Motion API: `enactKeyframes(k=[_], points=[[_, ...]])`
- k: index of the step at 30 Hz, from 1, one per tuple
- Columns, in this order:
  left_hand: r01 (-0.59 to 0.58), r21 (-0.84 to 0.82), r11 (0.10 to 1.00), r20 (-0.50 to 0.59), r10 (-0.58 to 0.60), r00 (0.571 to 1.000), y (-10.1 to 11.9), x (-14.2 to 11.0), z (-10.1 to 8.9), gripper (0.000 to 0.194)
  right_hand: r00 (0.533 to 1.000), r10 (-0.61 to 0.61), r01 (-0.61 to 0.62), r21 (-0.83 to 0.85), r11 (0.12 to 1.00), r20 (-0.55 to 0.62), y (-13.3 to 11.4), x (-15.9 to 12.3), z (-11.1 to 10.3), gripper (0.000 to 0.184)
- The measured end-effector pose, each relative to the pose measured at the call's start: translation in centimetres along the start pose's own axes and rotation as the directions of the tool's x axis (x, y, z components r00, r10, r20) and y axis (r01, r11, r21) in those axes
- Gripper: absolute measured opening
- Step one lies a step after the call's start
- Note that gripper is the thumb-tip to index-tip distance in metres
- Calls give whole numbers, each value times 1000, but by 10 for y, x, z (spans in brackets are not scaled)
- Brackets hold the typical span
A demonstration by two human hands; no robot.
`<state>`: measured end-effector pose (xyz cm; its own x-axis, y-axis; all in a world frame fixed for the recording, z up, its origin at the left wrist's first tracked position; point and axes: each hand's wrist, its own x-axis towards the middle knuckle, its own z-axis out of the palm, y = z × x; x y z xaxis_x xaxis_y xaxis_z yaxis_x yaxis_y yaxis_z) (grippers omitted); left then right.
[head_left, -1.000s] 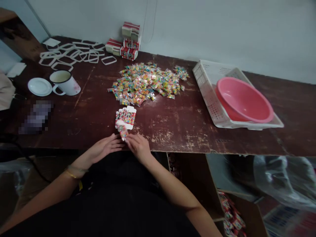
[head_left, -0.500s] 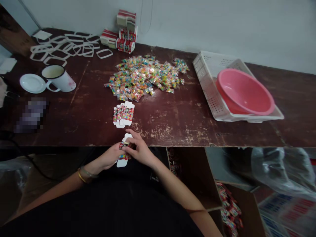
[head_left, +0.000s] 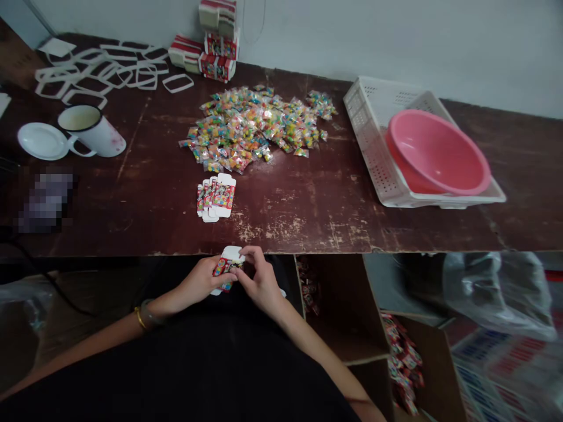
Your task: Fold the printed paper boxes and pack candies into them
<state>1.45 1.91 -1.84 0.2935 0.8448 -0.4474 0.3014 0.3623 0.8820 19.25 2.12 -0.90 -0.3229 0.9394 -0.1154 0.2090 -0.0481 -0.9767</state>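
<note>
Just in front of the table edge, my left hand (head_left: 199,284) is closed around a small red printed cardboard box (head_left: 221,267) with a white flap at its top. My right hand (head_left: 263,281) is at the box's right side, its thumb pressed on the printed face and its index finger curled by the white flap. Whether anything is inside the box cannot be seen. On the table beyond the hands lie several flat box blanks (head_left: 224,197), overlapping in a fan. Behind them spreads a heap of clear packets of colourful candy (head_left: 259,126).
To the right, a pink basin (head_left: 440,152) tilts in a white plastic basket (head_left: 373,158). An enamel mug (head_left: 103,138) and its white lid (head_left: 43,140) stand left, near white paper bands (head_left: 178,83). Bundled boxes (head_left: 217,66) are stacked by the wall. Below are open cartons (head_left: 347,310).
My right hand has shifted slightly right and down, its fingers drawn back along the flap. The box has tilted more to the right, and its lower flap shows less. The camera view has shifted slightly.
</note>
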Motion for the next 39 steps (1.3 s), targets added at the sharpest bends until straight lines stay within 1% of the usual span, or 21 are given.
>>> enactKeyframes(k=[1, 3, 6, 7, 9, 10, 12, 14, 16, 18, 20, 22, 24, 26, 28, 30, 31, 34, 35, 37, 39], points=[[23, -37, 999, 16, -23, 1000, 3, -2, 1, 20, 999, 26, -24, 45, 999, -36, 2, -1, 3, 37], [6, -121, 993, -34, -10, 999, 9, -6, 3, 24, 996, 73, -65, 138, 988, -51, 6, -2, 5, 39], [-128, -197, 972, -195, 89, 977, 17, -14, 4, 46, 990, 139, -134, 275, 952, 0, 8, -1, 2, 30], [-150, -197, 969, -212, 107, 971, 19, -17, 4, 50, 986, 166, -164, 329, 930, 20, 8, -2, 1, 30], [-157, -155, 975, -188, 127, 974, 18, -24, 1, 49, 967, 241, -250, 460, 852, 79, 8, -6, -3, 35], [-151, -120, 981, -162, 131, 978, 16, -27, -1, 46, 950, 282, -310, 526, 792, 135, 8, -8, -5, 37], [-129, -31, 991, -101, 125, 987, 12, -34, -5, 40, 901, 339, -434, 614, 659, 272, 9, -12, -7, 35], [-110, 53, 992, -51, 113, 992, 8, -42, -8, 32, 842, 356, -540, 631, 558, 405, 10, -15, -8, 32], [-90, 87, 992, -23, 92, 995, 7, -48, -8, 20, 795, 350, -606, 606, 515, 496, 11, -15, -5, 31], [-52, 58, 997, -59, 55, 997, 9, -53, -6, 15, 776, 334, -626, 585, 515, 535, 13, -13, 1, 30], [7, -57, 998, -115, -14, 993, 10, -55, -4, 14, 800, 306, -586, 560, 586, 517, 14, -11, 8, 28], [86, -255, 963, -113, -118, 987, 10, -54, -3, 20, 866, 253, -461, 493, 738, 432, 15, -11, 16, 21], [168, -432, 886, -40, -205, 978, 8, -51, -4, 27, 928, 175, -296, 367, 882, 328, 14, -12, 21, 14], [229, -517, 825, 37, -246, 969, 4, -49, -6, 36, 962, 93, -158, 248, 956, 257, 11, -13, 23, 10], [256, -547, 797, 81, -253, 964, -1, -49, -8, 47, 968, 25, -72, 182, 981, 248, 8, -13, 24, 16], [268, -566, 780, 94, -262, 960, -5, -49, -10, 57, 968, -24, -8, 128, 992, 252, 5, -11, 25, 28], [274, -574, 772, 96, -269, 958, -7, -49, -11, 59, 967, -37, 12, 99, 995, 251, 4, -10, 26, 30], [295, -599, 744, 142, -264, 954, -11, -51, -16, 61, 968, -15, 7, 32, 999, 250, 4, -6, 29, 20], [295, -595, 748, 168, -244, 955, -13, -52, -18, 62, 967, -10, 4, 23, 1000, 256, 5, -5, 30, 20], [266, -538, 800, 202, -184, 962, -15, -53, -24, 63, 950, -58, 59, 5, 998, 306, 5, -4, 29, 22], [212, -443, 871, 202, -134, 970, -18, -53, -29, 65, 909, -164, 202, -59, 978, 383, 5, -6, 27, 24]])
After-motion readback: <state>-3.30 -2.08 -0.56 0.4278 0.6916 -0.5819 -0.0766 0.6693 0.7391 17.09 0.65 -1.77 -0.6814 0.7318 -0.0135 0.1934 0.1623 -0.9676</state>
